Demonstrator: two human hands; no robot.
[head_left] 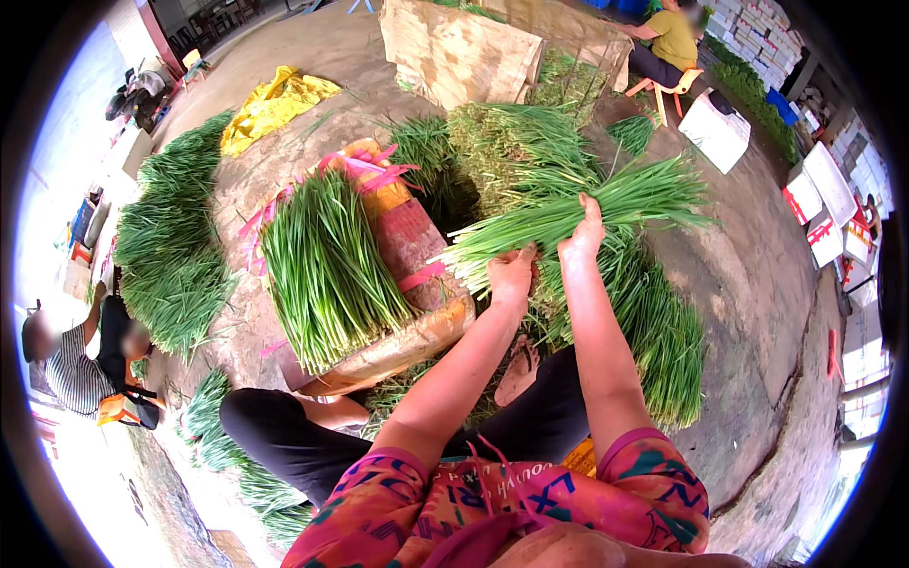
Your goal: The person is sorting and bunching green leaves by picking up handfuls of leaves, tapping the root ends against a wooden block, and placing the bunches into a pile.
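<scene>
A long bunch of green garlic chives (530, 227) lies across both my hands, pale stalk ends to the left and leaf tips to the right. My left hand (512, 272) is closed at the underside of the pale stalks, its fingers partly hidden. Farther right, my right hand (583, 232) grips the bunch around its middle, thumb on top. To the left, a thick stack of chives (331, 270) rests on a low wooden stand (412, 248) with a reddish top. Pink ribbons (421, 276) hang over the stand. Below my hands lies another heap of chives (653, 331).
Uncleaned chives (502, 142) are piled ahead beside a tan sheet (459, 57). A long row of chives (175, 246) and a yellow sack (275, 102) lie left. A white foam box (715, 131) stands right. Seated people (668, 43) are at both sides.
</scene>
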